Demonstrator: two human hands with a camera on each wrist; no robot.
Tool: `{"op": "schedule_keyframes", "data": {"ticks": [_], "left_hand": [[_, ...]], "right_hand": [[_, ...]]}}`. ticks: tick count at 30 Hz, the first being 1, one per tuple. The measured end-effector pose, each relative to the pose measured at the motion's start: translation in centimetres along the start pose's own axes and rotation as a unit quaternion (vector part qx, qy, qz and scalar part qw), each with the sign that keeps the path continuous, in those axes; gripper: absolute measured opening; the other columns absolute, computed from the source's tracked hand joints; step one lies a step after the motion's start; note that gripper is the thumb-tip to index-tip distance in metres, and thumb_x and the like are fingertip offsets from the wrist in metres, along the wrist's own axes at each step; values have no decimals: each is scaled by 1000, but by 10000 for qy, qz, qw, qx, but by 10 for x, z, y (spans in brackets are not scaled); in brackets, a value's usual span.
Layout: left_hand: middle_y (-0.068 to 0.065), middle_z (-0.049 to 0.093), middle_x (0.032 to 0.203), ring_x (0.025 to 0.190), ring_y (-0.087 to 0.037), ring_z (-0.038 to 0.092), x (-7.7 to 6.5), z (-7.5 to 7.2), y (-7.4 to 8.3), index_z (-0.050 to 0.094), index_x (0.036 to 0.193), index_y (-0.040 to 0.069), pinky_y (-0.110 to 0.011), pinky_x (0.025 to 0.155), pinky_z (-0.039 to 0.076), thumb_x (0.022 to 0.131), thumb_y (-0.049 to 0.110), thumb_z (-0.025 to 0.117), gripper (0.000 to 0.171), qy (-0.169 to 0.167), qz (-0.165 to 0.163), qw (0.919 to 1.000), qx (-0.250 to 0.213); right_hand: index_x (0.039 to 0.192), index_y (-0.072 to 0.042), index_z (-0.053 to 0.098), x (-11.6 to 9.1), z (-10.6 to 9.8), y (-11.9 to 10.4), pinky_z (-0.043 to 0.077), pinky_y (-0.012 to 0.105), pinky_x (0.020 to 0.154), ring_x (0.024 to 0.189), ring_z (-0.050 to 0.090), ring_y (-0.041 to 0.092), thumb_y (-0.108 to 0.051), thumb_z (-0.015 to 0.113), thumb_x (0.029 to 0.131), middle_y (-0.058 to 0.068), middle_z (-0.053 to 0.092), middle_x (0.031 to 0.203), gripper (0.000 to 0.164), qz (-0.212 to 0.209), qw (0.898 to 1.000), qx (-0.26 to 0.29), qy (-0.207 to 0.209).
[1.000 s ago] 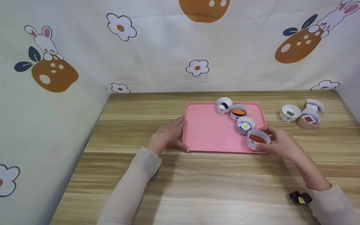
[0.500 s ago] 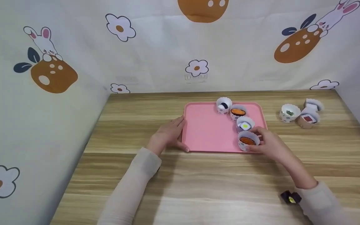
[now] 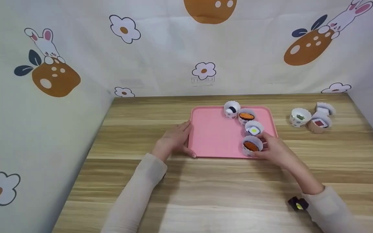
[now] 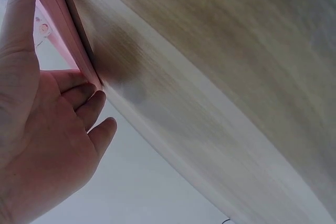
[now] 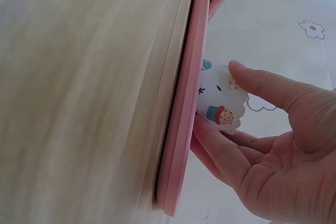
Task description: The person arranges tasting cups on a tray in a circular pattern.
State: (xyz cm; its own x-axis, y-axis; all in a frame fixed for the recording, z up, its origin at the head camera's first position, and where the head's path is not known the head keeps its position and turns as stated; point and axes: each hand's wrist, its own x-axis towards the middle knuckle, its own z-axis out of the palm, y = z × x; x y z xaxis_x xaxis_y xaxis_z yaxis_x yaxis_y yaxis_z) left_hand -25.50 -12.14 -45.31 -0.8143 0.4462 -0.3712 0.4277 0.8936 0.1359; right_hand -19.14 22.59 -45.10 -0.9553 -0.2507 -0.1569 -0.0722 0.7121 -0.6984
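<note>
My right hand pinches a white paper baking cup between thumb and fingers. The cup holds red-orange roe sushi and stands at the front right of the pink tray. In the right wrist view the same cup shows a printed cupcake. My left hand rests against the tray's left edge, its thumb at the front-left corner. The left wrist view shows its loosely bent fingers touching the rim. Behind the pinched cup, three more sushi cups form a slanting row: egg roll, orange topping, black-and-white piece.
Right of the tray stand a cup with something green and a cup with a red-centred roll; another cup lies tipped behind. Dark sushi rolls lie beside my right sleeve. A patterned sheet hangs behind the table.
My right hand has slid the roe sushi cup leftward from the tray's front-right corner, bringing it in front of the egg roll cup. The left hand has stayed in place.
</note>
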Motion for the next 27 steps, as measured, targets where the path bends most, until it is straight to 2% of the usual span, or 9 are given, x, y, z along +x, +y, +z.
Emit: {"op": "schedule_keyframes", "data": {"ticks": [7, 12, 18, 27], "left_hand": [[-9, 5, 170, 157, -24, 10, -1, 0, 1, 10, 161, 7, -41, 130, 13, 72, 68, 75, 126, 39, -18, 10000, -86], [-8, 5, 170, 157, -24, 10, -1, 0, 1, 10, 161, 7, -41, 130, 12, 71, 66, 77, 126, 65, -24, 9996, -276], [-7, 5, 170, 157, -23, 10, -1, 0, 1, 9, 161, 9, -41, 130, 13, 70, 69, 76, 128, 60, -59, 9997, -245], [-8, 5, 170, 157, -24, 10, 0, 0, 0, 10, 161, 7, -41, 129, 15, 70, 67, 77, 127, 45, 10, 9998, -191]], "right_hand": [[127, 12, 50, 3, 2, -3, 57, 49, 96, 114, 64, 42, -14, 76, 88, 32, 63, 122, 54, -118, 9994, 221, -247], [130, 12, 50, 3, 2, -4, 57, 48, 96, 115, 64, 42, -16, 76, 88, 32, 62, 124, 56, -6, 9992, 271, -300], [132, 11, 49, 3, 2, -4, 57, 47, 97, 116, 63, 42, -18, 76, 88, 31, 61, 126, 60, 109, 9990, 278, -338], [129, 9, 53, 1, -5, -2, 57, 48, 97, 117, 63, 42, -19, 75, 89, 30, 62, 126, 54, -49, 9988, 378, -299]]}}
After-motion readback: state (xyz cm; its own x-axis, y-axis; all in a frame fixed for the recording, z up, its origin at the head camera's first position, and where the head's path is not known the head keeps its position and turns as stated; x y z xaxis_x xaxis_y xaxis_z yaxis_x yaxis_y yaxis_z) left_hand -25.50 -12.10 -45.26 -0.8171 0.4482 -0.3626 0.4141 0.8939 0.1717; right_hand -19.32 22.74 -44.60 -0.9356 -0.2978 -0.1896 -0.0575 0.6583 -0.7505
